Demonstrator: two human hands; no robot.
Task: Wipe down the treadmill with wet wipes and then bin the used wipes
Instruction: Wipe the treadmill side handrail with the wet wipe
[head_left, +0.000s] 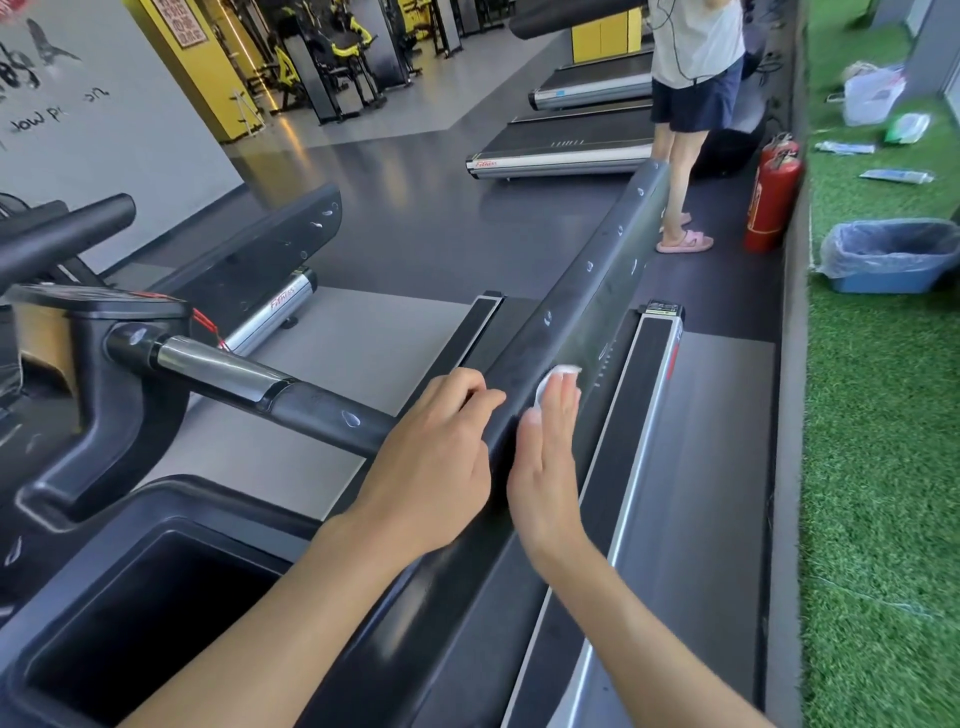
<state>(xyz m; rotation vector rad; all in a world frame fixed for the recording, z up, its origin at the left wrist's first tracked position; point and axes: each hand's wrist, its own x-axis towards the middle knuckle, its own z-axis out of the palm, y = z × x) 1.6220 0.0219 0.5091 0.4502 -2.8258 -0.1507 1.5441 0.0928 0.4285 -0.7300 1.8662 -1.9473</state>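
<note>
The right hand (545, 467) lies flat against the right face of the treadmill's long black handrail (597, 270). Its fingers are straight and close together, and they press a white wet wipe (558, 375) onto the rail. Only the wipe's far edge shows beyond the fingertips; the rest is under the hand. Nothing is pinched here, as the hand is spread open and the wipe is trapped between the fingers and the rail.

The left hand (436, 457) sits just beside it on the rail's upper left edge. Its fingers are bent at the knuckles and curled over the rail, holding it; the thumb is out of sight. The two hands are close together but not touching.

To the left a cross handle (249, 374) with a chrome sleeve meets the rail, and a deep black console tray (156, 597) lies in the near corner. On the artificial grass (883, 493) to the right stands a blue bin (883, 257) with a clear liner, well apart from the hands. A red fire extinguisher (771, 202) stands by the grass edge, and another person (685, 104) in pink slippers stands near it
</note>
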